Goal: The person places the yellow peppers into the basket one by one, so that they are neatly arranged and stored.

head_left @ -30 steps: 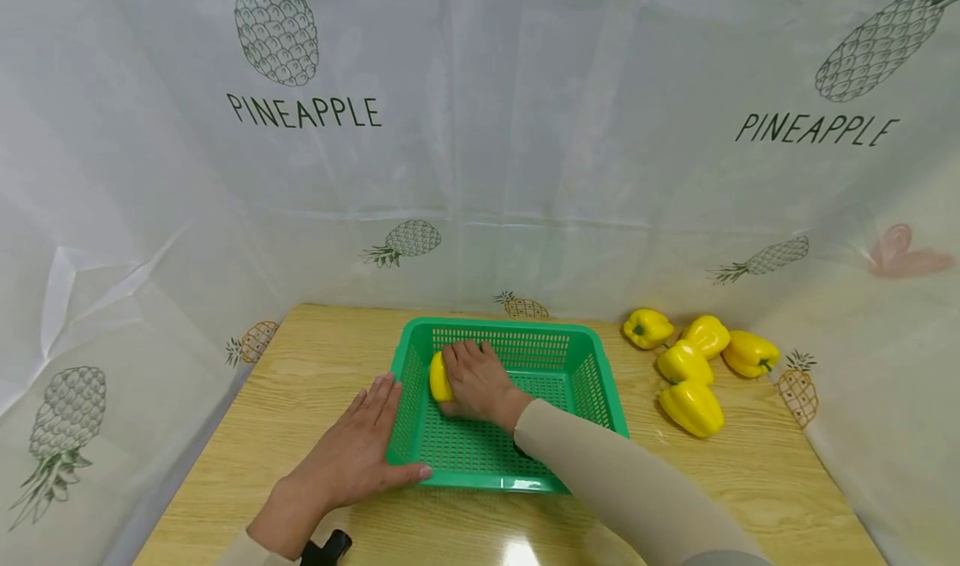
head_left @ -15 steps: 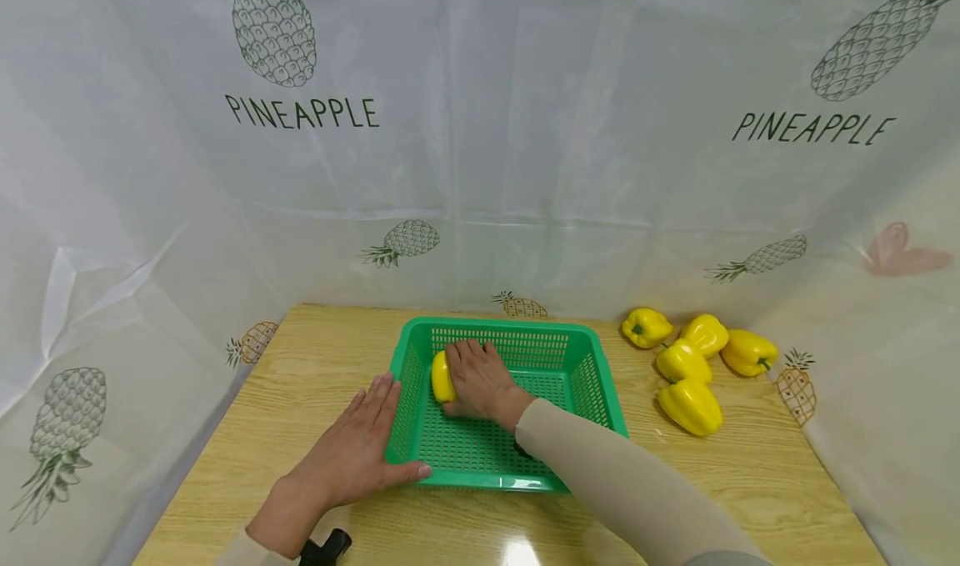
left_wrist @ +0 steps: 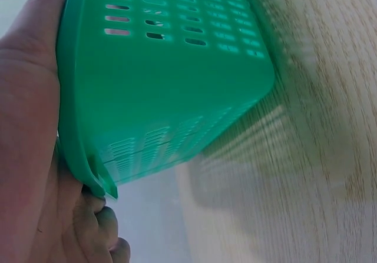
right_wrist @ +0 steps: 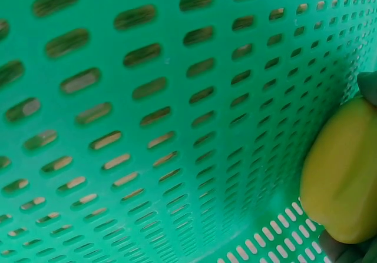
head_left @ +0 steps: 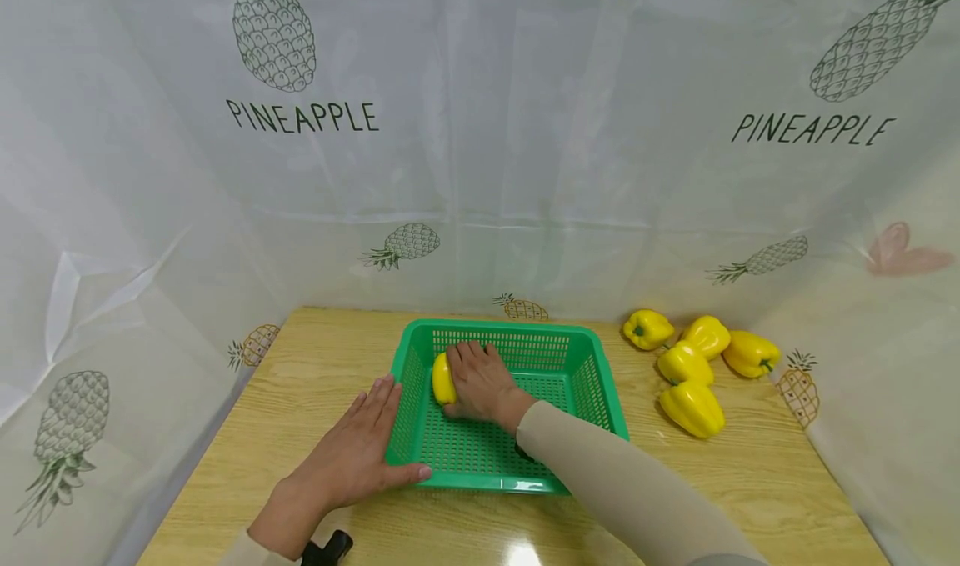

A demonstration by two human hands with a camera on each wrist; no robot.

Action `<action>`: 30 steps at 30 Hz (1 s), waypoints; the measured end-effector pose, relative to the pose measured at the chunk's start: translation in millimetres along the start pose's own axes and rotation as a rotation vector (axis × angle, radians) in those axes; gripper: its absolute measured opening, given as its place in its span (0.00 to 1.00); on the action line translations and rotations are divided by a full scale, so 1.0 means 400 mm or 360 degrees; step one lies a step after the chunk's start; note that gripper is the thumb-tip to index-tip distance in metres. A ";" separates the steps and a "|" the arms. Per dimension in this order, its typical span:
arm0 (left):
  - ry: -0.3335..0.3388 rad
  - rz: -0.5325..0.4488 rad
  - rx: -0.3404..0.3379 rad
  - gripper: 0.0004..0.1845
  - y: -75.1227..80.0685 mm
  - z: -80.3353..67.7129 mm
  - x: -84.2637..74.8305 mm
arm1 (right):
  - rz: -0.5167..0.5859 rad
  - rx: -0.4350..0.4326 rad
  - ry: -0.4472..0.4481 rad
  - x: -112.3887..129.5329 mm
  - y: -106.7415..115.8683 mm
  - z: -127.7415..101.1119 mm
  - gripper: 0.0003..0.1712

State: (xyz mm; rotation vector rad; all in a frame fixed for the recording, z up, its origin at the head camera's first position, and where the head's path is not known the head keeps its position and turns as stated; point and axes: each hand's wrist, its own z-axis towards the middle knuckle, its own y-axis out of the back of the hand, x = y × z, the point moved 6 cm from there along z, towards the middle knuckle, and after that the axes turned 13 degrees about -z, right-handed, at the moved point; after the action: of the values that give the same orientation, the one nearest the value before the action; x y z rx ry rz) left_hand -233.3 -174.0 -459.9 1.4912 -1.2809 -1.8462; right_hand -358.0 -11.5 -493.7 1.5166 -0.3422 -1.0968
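A green plastic basket (head_left: 517, 483) with slotted walls sits on the wooden table. Inside it, near the left wall, my right hand (head_left: 480, 387) grips a yellow bell pepper (head_left: 443, 379) low over the slotted floor. Close up in the right wrist view, the pepper (right_wrist: 344, 175) lies between dark-looking fingertips, beside a basket wall. My left hand (head_left: 356, 445) rests at the basket's near left corner, fingers straight along the left rim and thumb on the front rim. From the left wrist, the palm (left_wrist: 29, 116) presses against the rim.
Several yellow bell peppers (head_left: 692, 408) lie grouped on the table (head_left: 757, 483) to the right of the basket. A white sheet (head_left: 525, 174) printed with pineapples hangs behind and along both sides of the table.
My right hand and the pepper have shifted very slightly to the right inside the basket. The left hand, the basket and the other peppers have stayed in place.
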 end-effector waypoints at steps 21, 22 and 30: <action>-0.0002 0.0027 -0.0011 0.68 -0.003 0.000 0.003 | 0.0022 -0.0022 -0.0003 -0.003 -0.001 -0.002 0.54; -0.0006 0.0025 -0.0014 0.68 -0.004 0.000 0.003 | 0.0021 -0.0023 -0.0006 -0.003 -0.001 -0.002 0.54; -0.0009 0.0030 -0.0014 0.69 -0.005 0.000 0.006 | 0.0034 -0.0029 -0.0013 -0.003 -0.001 -0.003 0.55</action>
State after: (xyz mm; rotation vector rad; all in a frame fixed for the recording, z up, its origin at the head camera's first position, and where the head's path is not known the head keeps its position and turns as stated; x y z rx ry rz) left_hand -233.6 -175.1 -462.7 1.4657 -1.2835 -1.8428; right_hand -357.8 -9.9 -493.8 1.4896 -0.3521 -1.0870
